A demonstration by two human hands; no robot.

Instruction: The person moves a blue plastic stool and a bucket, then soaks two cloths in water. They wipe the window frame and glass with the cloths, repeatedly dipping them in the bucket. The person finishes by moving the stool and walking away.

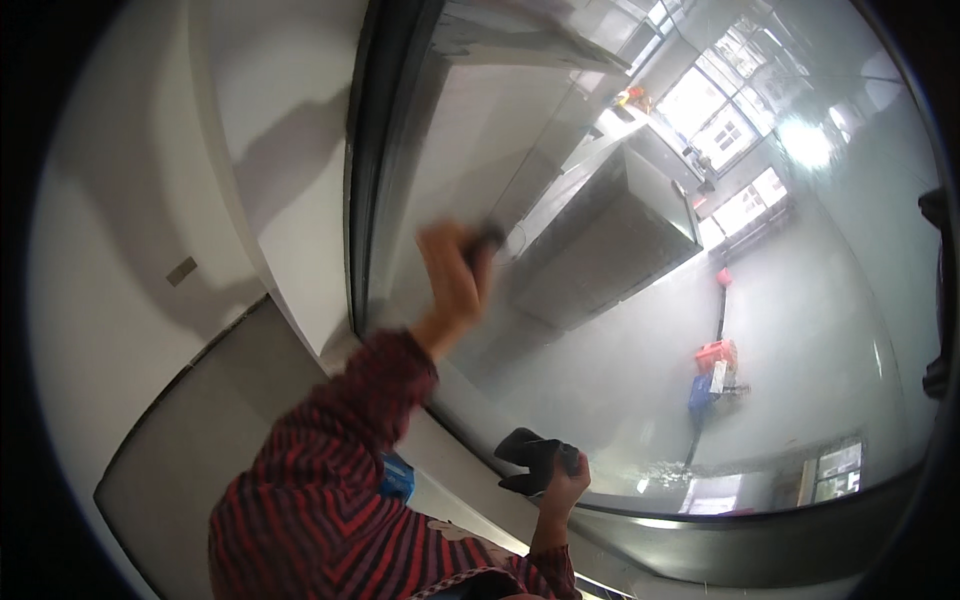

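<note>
My left hand (pixel 452 281), at the end of a raised arm in a red and dark striped sleeve, is closed round a small dark object (pixel 489 236). Motion blur hides what that object is. It is in front of a large glass pane (pixel 465 382); contact with the glass cannot be told. Lower down, near the pane's bottom edge, my right hand (pixel 567 484) grips a bunched black cloth-like item (pixel 534 454), whose loose ends hang out to the left.
A dark frame (pixel 360 225) borders the pane beside a white wall (pixel 292 165). Through or reflected in the glass are a grey cabinet (pixel 600 255), bright windows (pixel 709 112), and red and blue items (pixel 716 356). Something blue (pixel 397 478) shows behind my striped sleeve.
</note>
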